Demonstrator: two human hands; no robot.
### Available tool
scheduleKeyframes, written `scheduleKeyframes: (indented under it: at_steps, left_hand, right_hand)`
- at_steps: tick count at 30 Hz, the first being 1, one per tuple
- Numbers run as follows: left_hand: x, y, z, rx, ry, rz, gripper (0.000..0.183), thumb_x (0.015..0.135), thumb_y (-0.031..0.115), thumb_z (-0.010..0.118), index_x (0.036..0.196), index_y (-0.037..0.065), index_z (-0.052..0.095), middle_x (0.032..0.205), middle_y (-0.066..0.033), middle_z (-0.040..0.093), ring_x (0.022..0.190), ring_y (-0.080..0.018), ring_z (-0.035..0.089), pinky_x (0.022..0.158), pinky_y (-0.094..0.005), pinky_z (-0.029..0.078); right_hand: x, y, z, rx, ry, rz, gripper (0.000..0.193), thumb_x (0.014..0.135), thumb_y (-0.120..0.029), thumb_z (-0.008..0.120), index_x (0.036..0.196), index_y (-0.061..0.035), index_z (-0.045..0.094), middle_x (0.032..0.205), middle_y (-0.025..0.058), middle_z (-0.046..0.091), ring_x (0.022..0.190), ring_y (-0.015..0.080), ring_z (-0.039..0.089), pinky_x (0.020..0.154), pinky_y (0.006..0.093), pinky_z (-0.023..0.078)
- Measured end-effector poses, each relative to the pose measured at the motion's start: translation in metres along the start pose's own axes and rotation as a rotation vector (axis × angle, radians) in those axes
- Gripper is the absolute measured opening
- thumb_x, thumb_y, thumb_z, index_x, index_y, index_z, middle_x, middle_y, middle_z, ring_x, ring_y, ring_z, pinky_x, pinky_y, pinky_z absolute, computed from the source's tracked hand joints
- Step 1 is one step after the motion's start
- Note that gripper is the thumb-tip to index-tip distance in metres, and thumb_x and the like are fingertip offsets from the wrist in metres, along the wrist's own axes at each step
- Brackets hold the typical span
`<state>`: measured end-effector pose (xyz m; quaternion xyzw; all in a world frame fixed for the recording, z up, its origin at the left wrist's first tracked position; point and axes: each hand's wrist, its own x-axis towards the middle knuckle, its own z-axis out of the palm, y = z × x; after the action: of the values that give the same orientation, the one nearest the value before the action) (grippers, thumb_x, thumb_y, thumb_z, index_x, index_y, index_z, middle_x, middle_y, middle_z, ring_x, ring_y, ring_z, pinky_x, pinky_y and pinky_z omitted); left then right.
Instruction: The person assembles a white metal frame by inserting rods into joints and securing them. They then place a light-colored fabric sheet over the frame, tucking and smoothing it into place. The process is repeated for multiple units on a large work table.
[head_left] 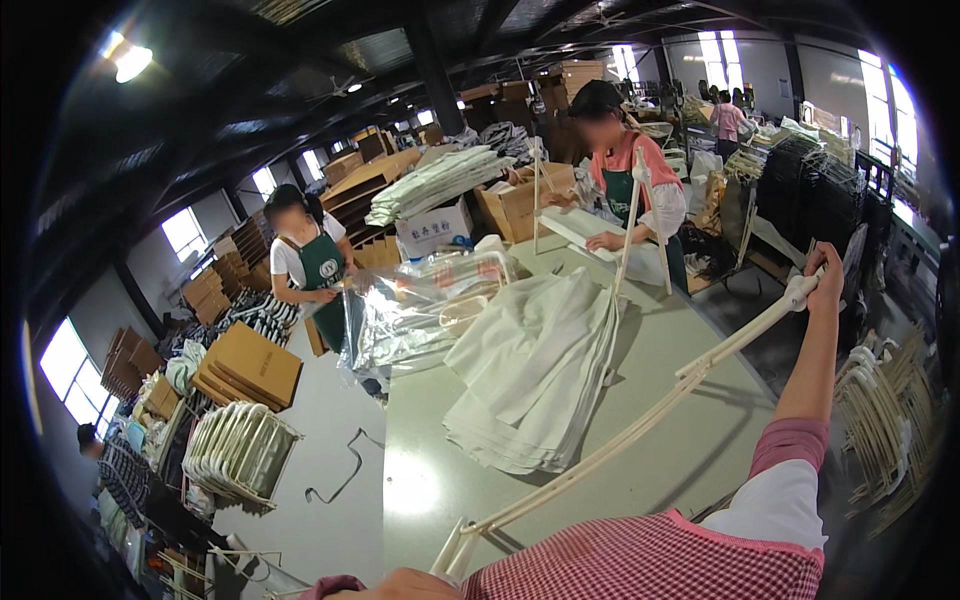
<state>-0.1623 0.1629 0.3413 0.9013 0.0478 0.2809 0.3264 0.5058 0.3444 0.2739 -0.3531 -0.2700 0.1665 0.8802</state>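
Observation:
A long cream tubular metal frame (585,455) slants across my front, from the lower edge up to the right, above the pale green table (430,500). My right hand (826,272), arm stretched out, is closed around its upper end by a whitish joint. At the lower edge my left hand (405,584) is closed at the frame's other end; its fingers are mostly cut off. Beyond the frame a stack of white fabric pieces (530,375) lies on the table. Further off are clear plastic bags (400,320) with cream tube frames in them.
A co-worker in a green apron (320,260) handles the plastic at the left. Across the table another co-worker (635,170) handles white fabric beside upright cream tubes (628,240). Folded frames (235,450) and flat cartons (250,365) stand left; more frames (880,410) stack at right.

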Motion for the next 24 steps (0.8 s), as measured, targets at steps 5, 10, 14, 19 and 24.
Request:
scheduleKeyframes:
  at_steps: [5, 10, 14, 19, 24]
  left_hand:
    - [0.003, -0.010, -0.006, 0.010, 0.022, -0.012, 0.019, 0.081, 0.008, 0.062, 0.065, 0.004, 0.051, 0.060, -0.0099, 0.049, 0.044, -0.0252, 0.047, 0.039, -0.0364, 0.035]
    - [-0.015, -0.024, -0.026, 0.041, 0.029, -0.048, 0.020, 0.081, 0.010, 0.060, 0.064, 0.002, 0.052, 0.061, -0.0116, 0.052, 0.046, -0.0271, 0.050, 0.042, -0.0366, 0.039]
    - [-0.069, -0.029, -0.053, -0.018, 0.781, -0.107, 0.015, 0.091, 0.015, 0.058, 0.079, 0.006, 0.059, 0.073, -0.0102, 0.065, 0.061, -0.0208, 0.062, 0.058, -0.0345, 0.052]
    - [-0.124, -0.021, -0.160, -0.135, 0.657, -0.063, 0.047, 0.100, 0.035, 0.049, 0.062, 0.009, 0.038, 0.052, -0.0085, 0.047, 0.036, -0.0158, 0.046, 0.034, -0.0332, 0.045]
    - [-0.126, -0.041, -0.208, -0.509, 0.922, -0.387, 0.034, 0.103, 0.037, 0.041, 0.076, 0.016, 0.042, 0.056, 0.0011, 0.041, 0.043, -0.0125, 0.042, 0.045, -0.0307, 0.041]
  right_hand:
    - [-0.030, 0.017, 0.022, 0.039, 0.043, -0.064, 0.033, 0.084, -0.017, 0.059, 0.055, -0.0116, 0.046, 0.051, 0.0009, 0.044, 0.046, 0.0131, 0.041, 0.048, 0.0288, 0.031]
    - [-0.043, 0.020, 0.033, -0.002, 0.033, -0.070, 0.032, 0.084, -0.019, 0.060, 0.055, -0.0114, 0.047, 0.051, 0.0011, 0.045, 0.046, 0.0131, 0.041, 0.048, 0.0286, 0.031]
    - [-0.037, -0.006, 0.057, -0.062, 0.099, -0.067, 0.032, 0.085, -0.023, 0.061, 0.056, -0.0131, 0.049, 0.052, 0.0009, 0.045, 0.046, 0.0134, 0.042, 0.048, 0.0285, 0.033]
    - [-0.025, -0.050, 0.123, -0.370, -0.088, -0.028, 0.026, 0.085, -0.030, 0.066, 0.069, -0.0115, 0.058, 0.059, 0.0011, 0.052, 0.049, 0.0112, 0.047, 0.047, 0.0254, 0.038]
    - [0.021, -0.052, 0.154, -0.916, -0.332, -0.173, 0.037, 0.083, -0.049, 0.072, 0.082, -0.0126, 0.064, 0.061, -0.0057, 0.043, 0.052, 0.0032, 0.042, 0.051, 0.0199, 0.036]
